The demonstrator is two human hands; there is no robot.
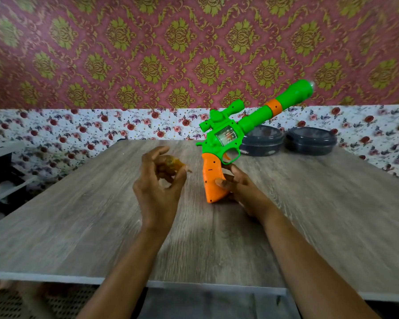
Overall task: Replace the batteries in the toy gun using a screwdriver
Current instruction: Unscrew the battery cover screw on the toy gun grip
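A green toy gun [247,122] with an orange grip [213,180] stands tilted above the wooden table [78,215], its barrel pointing up and to the right. My right hand [242,189] holds the orange grip from the right side, thumb across it. My left hand [159,183] hovers to the left of the gun. Its fingers curl round the amber handle of a screwdriver [173,165], whose shaft points right toward the grip; the tip is blurred.
Two dark round lidded containers [263,140] [310,140] sit at the table's back right, behind the gun. A floral cloth and patterned wall rise behind the table. A white shelf [0,153] stands at the left. The table's near edge [194,285] runs across the bottom.
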